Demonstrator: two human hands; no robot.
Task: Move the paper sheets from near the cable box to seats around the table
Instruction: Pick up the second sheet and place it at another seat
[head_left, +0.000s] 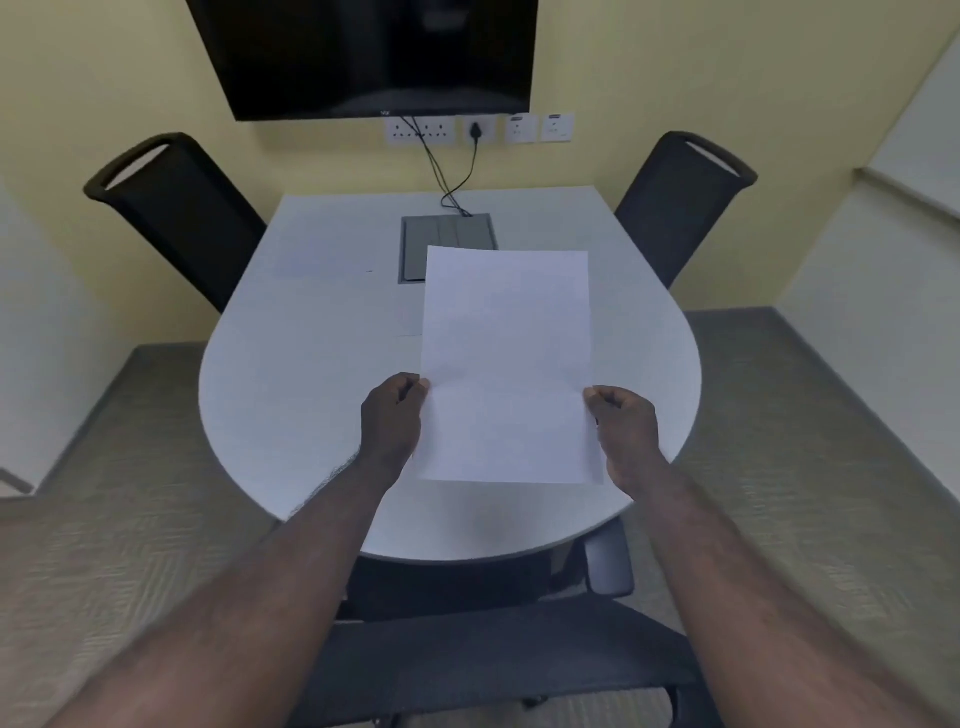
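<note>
Head cam: left hand (392, 415) and right hand (623, 431) each pinch a side edge of a plain white paper sheet (506, 364), held above the pale rounded table (291, 395). Grey recessed cable box (441, 236) sits just beyond the hands. Looks like another faint sheet beyond the left hand, so delivery's partway, I'd guess.

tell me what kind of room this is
Most likely a small office meeting room: a white table with a built-in cable box, black chairs around it, and a wall screen above power sockets.

The cable box (448, 244) is set in the table (291, 364), behind the held paper sheet (506, 364), chairs (179, 208) either side.
</note>
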